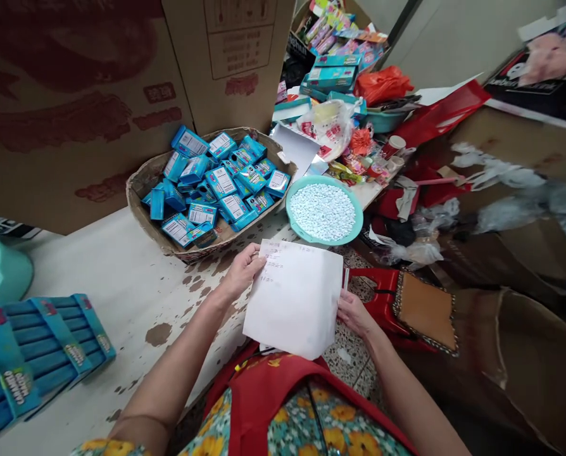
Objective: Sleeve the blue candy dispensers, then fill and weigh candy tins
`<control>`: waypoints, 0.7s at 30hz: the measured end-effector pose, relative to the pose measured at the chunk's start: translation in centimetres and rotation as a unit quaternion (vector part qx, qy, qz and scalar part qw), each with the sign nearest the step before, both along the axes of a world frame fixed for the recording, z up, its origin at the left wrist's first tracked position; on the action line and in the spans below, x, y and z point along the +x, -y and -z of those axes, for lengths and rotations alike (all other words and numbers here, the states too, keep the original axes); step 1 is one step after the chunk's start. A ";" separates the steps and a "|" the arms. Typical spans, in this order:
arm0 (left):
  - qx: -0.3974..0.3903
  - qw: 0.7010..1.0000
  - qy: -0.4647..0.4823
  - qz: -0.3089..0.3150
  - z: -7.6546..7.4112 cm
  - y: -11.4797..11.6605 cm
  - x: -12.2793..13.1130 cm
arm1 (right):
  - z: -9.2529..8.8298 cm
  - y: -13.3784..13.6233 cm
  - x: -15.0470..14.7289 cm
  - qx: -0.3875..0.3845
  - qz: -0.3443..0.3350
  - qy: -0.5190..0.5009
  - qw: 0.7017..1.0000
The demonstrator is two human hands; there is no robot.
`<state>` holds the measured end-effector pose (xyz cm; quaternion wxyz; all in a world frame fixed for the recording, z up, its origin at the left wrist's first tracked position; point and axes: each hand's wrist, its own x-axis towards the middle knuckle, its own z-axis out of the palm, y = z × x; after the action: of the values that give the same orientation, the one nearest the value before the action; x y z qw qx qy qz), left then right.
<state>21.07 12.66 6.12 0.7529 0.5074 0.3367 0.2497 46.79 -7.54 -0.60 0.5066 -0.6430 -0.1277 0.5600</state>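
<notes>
A white sheet of paper [296,303] with a few lines of red print at its top left is held up in front of me by both hands. My left hand [241,273] pinches its upper left edge. My right hand [354,312] grips its right edge, with something thin and red showing just above the fingers. Beyond the paper a teal bowl [294,221] full of small white pellets sits at the table's edge. A woven basket [140,201] left of it holds several small blue boxes.
Big cardboard cartons [74,107] stand behind the basket. A stack of blue display packs [31,354] lies at the near left. A red stool [387,304] with a brown cushion stands right of me. Packets, bags and cartons clutter the far right.
</notes>
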 end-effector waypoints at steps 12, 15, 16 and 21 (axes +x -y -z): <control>0.059 0.997 -0.045 -0.020 -1.0 -0.4 3.0 | -6.3 2.5 3.5 0.001 0.096 0.071 0.993; 0.065 0.995 -0.075 -0.020 -1.3 -0.6 3.2 | -7.5 2.8 4.8 0.010 0.135 0.074 0.988; 0.084 0.990 -0.106 -0.024 -1.2 -0.8 3.1 | -7.9 3.0 5.5 0.010 0.155 0.085 0.984; 0.387 0.863 -0.305 -0.114 1.7 -3.1 2.5 | -9.6 3.1 11.2 0.004 0.286 0.179 0.941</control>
<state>23.58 15.71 4.38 0.3226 0.7668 0.4811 0.2767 57.97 -10.62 9.03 0.6167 -0.7402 -0.0294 0.2663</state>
